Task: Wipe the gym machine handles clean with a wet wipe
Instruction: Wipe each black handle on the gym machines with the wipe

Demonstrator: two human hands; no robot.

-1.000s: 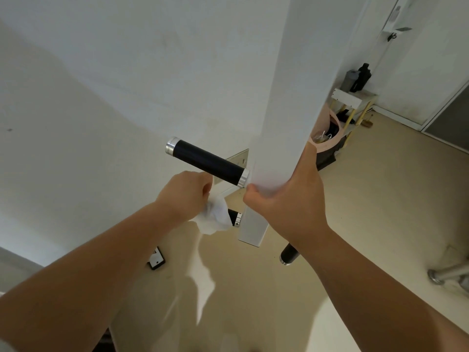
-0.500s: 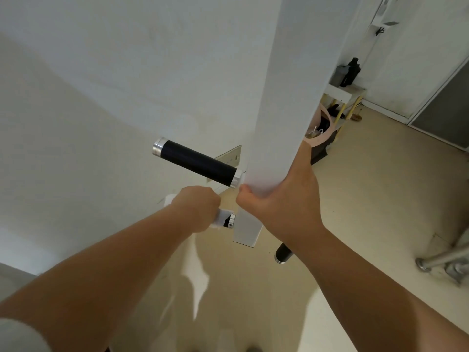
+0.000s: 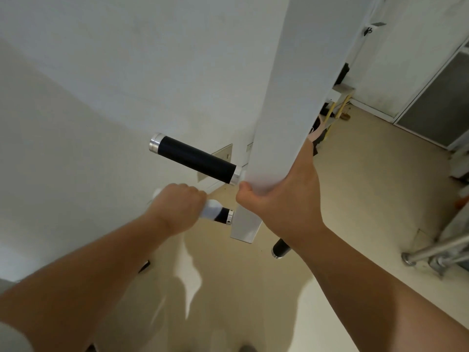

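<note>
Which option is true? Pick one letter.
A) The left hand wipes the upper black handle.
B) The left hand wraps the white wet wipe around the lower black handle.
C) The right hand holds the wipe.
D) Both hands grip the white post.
B: the left hand closes the white wet wipe around the lower black handle with the silver collar, while the right hand grips the white square post.

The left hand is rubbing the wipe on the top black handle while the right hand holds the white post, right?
Not quite. The head view shows the left hand wrapping the wet wipe around the lower black handle, not the top black handle, which is bare and untouched. The rest is right: the right hand grips the white post.
</note>
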